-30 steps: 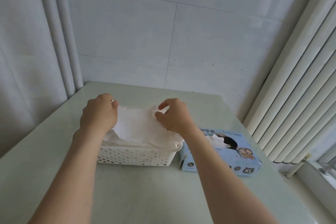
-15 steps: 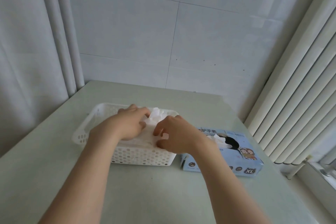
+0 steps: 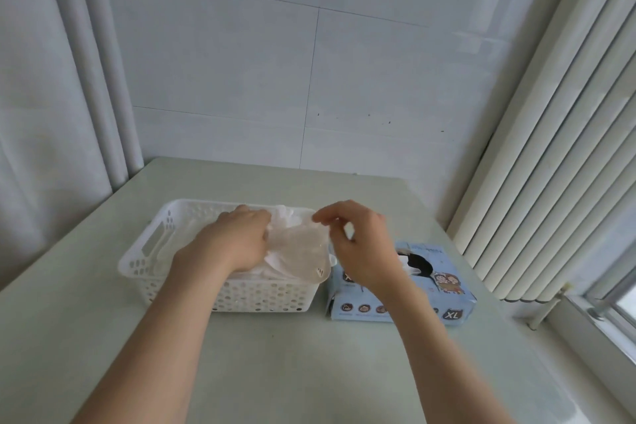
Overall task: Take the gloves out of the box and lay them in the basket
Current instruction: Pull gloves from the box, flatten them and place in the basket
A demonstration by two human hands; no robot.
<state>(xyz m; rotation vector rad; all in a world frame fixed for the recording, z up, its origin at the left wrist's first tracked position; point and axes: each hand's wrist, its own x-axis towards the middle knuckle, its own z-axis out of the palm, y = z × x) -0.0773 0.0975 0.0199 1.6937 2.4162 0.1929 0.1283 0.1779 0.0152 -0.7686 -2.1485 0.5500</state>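
The left hand (image 3: 237,237) and right hand (image 3: 361,244) are bare, as are both forearms (image 3: 165,337)

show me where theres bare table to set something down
Bare: the table in front between the forearms, left of the basket, and behind basket and box up to the wall. Crowded: the slim basket-box gap, by the right hand.

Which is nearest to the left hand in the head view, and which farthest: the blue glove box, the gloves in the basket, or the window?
1. gloves: in the basket, right under the left hand.
2. blue glove box: on the table, right of the basket.
3. window: far right edge, beyond the table.
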